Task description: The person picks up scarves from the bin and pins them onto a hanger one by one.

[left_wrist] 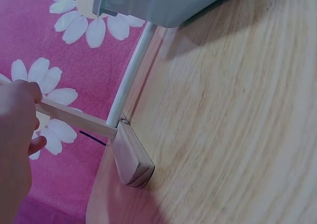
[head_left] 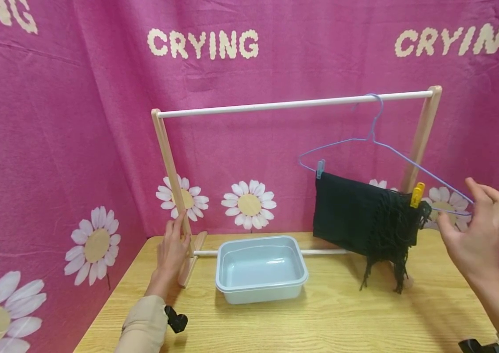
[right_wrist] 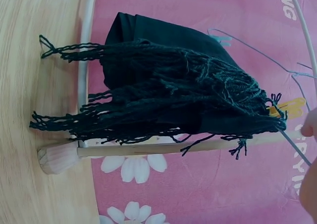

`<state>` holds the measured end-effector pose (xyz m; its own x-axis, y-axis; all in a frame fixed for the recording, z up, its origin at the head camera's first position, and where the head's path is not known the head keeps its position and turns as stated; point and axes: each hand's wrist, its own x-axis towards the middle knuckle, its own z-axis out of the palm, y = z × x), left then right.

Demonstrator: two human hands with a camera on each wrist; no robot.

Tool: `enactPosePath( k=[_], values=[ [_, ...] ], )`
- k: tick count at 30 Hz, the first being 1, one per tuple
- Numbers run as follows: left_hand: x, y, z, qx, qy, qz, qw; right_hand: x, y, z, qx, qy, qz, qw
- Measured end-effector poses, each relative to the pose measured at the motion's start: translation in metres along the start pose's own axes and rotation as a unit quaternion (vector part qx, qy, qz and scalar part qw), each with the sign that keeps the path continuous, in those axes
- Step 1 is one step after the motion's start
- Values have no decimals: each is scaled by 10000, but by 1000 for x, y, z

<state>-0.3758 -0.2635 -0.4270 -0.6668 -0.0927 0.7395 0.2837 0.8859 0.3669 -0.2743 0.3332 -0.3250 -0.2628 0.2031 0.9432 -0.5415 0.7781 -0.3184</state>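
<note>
A blue wire clothes hanger (head_left: 421, 167) hooks over the white rod of a wooden clothes rack (head_left: 293, 104), its right end swung forward and lower. From its bottom wire hangs a folded black fringed scarf (head_left: 346, 211), held by a pale blue clothespin (head_left: 320, 169) and a yellow clothespin (head_left: 417, 195). My right hand (head_left: 481, 230) holds the hanger's right end between thumb and bent fingers; the exact contact is partly hidden. At the far left, my left hand (head_left: 173, 250) grips the rack's left post (left_wrist: 79, 119) low down.
A light blue plastic basin (head_left: 260, 289) stands on the wooden table (head_left: 267, 328), in front of the rack's lower bar. Behind it hangs a pink cloth backdrop (head_left: 240, 142) with daisies and lettering. The scarf's fringe dangles close above the table.
</note>
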Motion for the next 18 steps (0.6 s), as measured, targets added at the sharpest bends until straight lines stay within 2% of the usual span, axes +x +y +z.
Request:
enactPosePath(
  k=[2,7,12,15,18],
  values=[
    [0,0,-2,49,20,64,10000,1,-6,-1,-33,165,-132,9998],
    [0,3,-7,-40,91,275,9996,3,-23,2,306,490,-209,9981],
    [-2,10,-11,-51,-44,740,9972,2,-36,5,337,590,-307,9972],
    [-4,12,-12,-42,-204,935,9954,1,-37,7,330,489,-287,9978],
    [-7,13,-14,-93,-328,990,9945,0,-32,8,275,245,-343,9987]
  ],
)
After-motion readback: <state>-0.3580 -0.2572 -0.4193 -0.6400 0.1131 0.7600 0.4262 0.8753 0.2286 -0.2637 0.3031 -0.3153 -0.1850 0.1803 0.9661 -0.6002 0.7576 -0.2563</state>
